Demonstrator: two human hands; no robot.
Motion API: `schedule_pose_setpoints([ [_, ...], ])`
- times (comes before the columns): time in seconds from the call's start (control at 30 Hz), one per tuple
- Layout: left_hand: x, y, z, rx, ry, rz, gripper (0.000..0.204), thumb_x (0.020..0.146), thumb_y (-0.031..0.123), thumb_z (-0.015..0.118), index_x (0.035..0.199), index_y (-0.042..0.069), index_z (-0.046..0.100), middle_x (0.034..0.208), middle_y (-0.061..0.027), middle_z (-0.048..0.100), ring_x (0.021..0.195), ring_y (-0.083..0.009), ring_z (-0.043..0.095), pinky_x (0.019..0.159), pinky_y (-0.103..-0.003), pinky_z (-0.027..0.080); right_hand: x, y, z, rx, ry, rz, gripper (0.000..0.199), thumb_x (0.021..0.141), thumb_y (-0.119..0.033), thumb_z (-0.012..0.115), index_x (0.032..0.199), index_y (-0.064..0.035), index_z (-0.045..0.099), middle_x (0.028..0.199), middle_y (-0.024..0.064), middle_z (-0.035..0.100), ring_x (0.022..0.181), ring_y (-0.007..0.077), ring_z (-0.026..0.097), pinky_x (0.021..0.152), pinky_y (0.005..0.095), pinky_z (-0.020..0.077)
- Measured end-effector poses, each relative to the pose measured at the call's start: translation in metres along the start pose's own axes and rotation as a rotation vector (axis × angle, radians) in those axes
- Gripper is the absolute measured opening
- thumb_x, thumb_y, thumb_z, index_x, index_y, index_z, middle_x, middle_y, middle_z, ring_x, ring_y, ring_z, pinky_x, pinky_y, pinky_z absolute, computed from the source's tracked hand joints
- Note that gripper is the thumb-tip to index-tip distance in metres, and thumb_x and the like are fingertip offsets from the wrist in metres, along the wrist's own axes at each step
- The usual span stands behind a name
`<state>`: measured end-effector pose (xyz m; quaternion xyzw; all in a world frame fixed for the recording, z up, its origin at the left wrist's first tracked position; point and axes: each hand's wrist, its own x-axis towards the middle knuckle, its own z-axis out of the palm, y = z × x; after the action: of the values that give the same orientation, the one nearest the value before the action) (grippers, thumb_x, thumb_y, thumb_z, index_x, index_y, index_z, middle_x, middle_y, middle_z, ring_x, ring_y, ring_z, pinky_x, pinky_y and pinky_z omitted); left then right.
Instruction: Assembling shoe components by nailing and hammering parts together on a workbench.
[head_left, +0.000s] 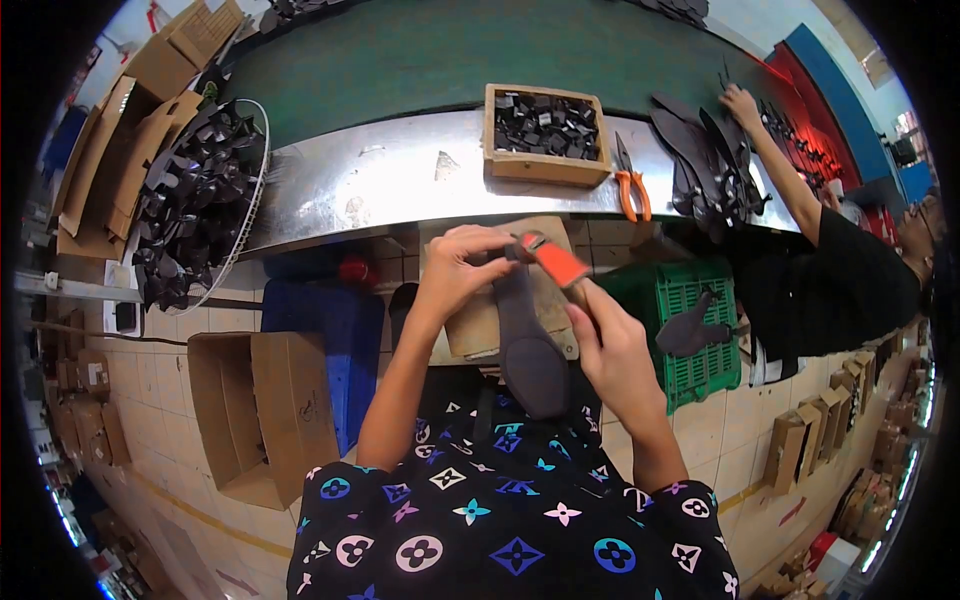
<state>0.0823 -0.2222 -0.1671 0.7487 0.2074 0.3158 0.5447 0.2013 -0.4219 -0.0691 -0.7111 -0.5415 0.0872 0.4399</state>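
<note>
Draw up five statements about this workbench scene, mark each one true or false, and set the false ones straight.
1. The right hand grips a blurred red-orange tool. True.
2. The left hand is holding the pliers. False: its fingers are at the narrow end of a dark shoe sole, and the pliers lie on the metal table.
3. The tan box holds many small black pieces. True.
4. The green crate stands to the person's left. False: it stands to the right.
5. The pliers have blue handles. False: they are orange.
</note>
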Motion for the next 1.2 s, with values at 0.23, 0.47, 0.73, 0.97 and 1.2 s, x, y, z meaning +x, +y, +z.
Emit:
schedule_pose_setpoints([
  [0.23, -0.011, -0.004, -0.002, 0.359, -0.114, 0.039, 0.063, 0.079, 0.033, 0.077, 0.131, 0.007, 0.053, 0.124, -0.0083, 0.066, 0.122, -0.0242, 0.056, 0.115, -0.052, 0.024, -0.009, -0.035, -0.020, 0.236, 0.233, 0.032, 0.029, 0.093, -0.005, 0.062, 0.121, 0.0033, 0.059, 0.100, 0.0209, 0.067, 0.083, 0.0346, 0.068, 0.073, 0.0324, 0.0550],
  [0.47, -0.013, 0.006, -0.002, 0.749, -0.087, 0.019, 0.096, 0.080, 0.049, 0.074, 0.152, 0.005, 0.028, 0.142, 0.0001, 0.056, 0.144, -0.0266, 0.034, 0.115, -0.067, -0.002, 0.011, -0.002, -0.017, -0.136, -0.047, -0.127, 0.031, 0.092, -0.003, 0.060, 0.123, 0.0030, 0.057, 0.104, 0.0211, 0.067, 0.090, 0.0356, 0.069, 0.075, 0.0376, 0.0573],
  [0.73, -0.011, 0.006, -0.004, 0.790, -0.128, 0.041, 0.051, 0.079, 0.045, 0.075, 0.125, 0.026, 0.068, 0.128, 0.0076, 0.066, 0.142, -0.0287, 0.038, 0.112, -0.073, -0.003, 0.003, 0.030, 0.004, 0.008, -0.133, -0.104, 0.035, 0.090, -0.001, 0.060, 0.124, 0.0049, 0.055, 0.101, 0.0213, 0.068, 0.082, 0.0383, 0.069, 0.069, 0.0410, 0.0557],
  [0.97, -0.058, 0.080, 0.009, 0.064, -0.328, 0.124, 0.019, 0.082, 0.012, 0.072, 0.098, 0.001, 0.070, 0.099, -0.0098, 0.070, 0.090, -0.0234, 0.068, 0.077, -0.033, 0.050, 0.013, 0.028, -0.008, -0.047, 0.093, -0.163, 0.037, 0.090, -0.006, 0.066, 0.126, -0.0010, 0.061, 0.093, 0.0155, 0.066, 0.068, 0.0265, 0.064, 0.057, 0.0298, 0.0489],
  [1.2, -0.084, 0.134, 0.011, -0.351, -0.367, -0.281, 0.026, 0.093, 0.016, 0.067, 0.078, -0.004, 0.059, 0.069, -0.0057, 0.050, 0.064, -0.0135, 0.049, 0.060, -0.028, 0.037, 0.018, 0.045, 0.023, -0.549, -0.319, -0.346, 0.032, 0.091, -0.021, 0.067, 0.120, -0.0070, 0.068, 0.105, 0.0117, 0.070, 0.096, 0.0276, 0.066, 0.085, 0.0382, 0.0477],
])
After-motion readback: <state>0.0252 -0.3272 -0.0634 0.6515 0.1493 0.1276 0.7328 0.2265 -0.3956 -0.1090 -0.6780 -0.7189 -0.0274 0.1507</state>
